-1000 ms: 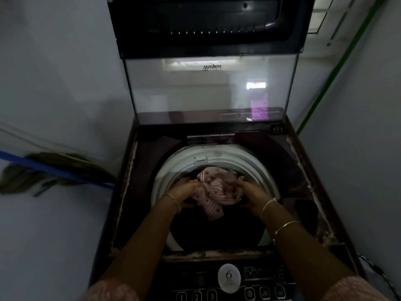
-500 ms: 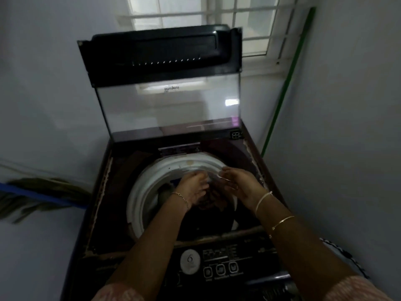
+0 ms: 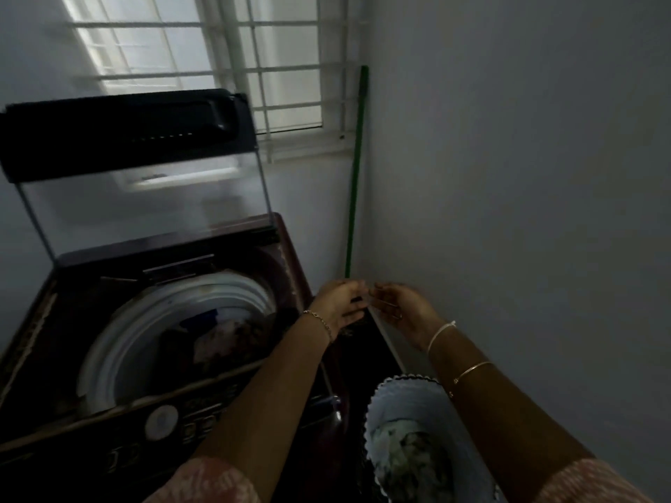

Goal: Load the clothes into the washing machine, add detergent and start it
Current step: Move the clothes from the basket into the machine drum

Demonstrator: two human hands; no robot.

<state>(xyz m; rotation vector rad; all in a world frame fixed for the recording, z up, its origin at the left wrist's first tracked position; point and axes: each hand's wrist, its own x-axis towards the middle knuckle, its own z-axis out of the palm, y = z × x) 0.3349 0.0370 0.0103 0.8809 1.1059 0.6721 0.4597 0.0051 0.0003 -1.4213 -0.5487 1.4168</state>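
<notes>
The dark top-loading washing machine (image 3: 43,404) stands at the left with its glass lid (image 3: 145,197) raised. Clothes (image 3: 225,339) lie inside its white-rimmed drum (image 3: 120,343). The control panel (image 3: 181,426) runs along the near edge. My left hand (image 3: 339,303) and my right hand (image 3: 399,306) hover side by side past the machine's right edge, fingers loosely apart, holding nothing. Below them on the floor sits a pale laundry basket (image 3: 374,412) with a scalloped rim and a greenish-white garment (image 3: 410,455) inside.
A green pole (image 3: 356,176) leans in the corner behind the machine. A barred window (image 3: 254,63) is above the lid. A plain wall closes in on the right, close to the basket.
The pink striped cloth I held over the drum has dropped in. Both hands left the drum and moved right, over the basket. My view swung to the right.
</notes>
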